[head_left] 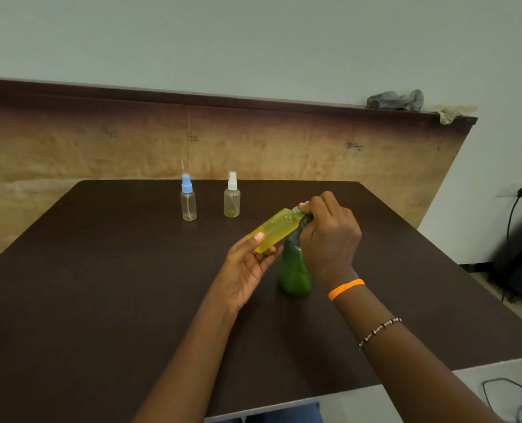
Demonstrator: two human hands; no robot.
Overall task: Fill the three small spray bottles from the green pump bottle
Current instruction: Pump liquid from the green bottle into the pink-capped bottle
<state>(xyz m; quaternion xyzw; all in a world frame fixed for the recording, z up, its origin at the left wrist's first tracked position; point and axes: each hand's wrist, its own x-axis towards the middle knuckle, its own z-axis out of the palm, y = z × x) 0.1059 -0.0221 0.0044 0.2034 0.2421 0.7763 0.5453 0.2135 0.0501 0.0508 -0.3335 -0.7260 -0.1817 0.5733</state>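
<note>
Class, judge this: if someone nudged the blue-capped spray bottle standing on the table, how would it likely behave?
The blue-capped spray bottle looks nearly empty, so it is probably light and would slide easily. It stands tall on a narrow base, so a nudge near the cap would likely tip it; once down, its round body may roll.

Dark brown counter (101, 285), faintly grained. At eleven o'clock, clear spray bottle (188, 201) capped in light blue; just right of it, clear bottle (231, 198) capped in white, yellowish dregs at its base. Centre: yellow-tinted capless bottle (276, 228) against deep green pump bottle (295, 271). Orange wristband (345, 289); black-and-white beaded bracelet (378, 331). Mottled tan board (101, 148), purplish-brown along top. Pale grey-green wall (253, 41).
</note>
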